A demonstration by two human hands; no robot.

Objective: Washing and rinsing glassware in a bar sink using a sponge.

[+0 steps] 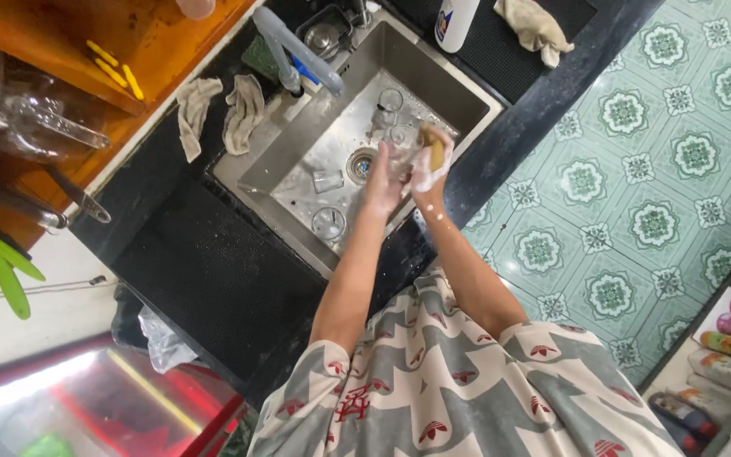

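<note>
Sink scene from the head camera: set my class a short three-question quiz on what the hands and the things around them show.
1. True or false: the right hand holds a soapy yellow sponge.
2. What does the left hand grip over the sink?
A. a metal pan
B. a clear glass
C. a green spatula
3. What hangs over the sink's rim beside the tap?

Key:
1. True
2. B
3. Two pale cloths
</note>
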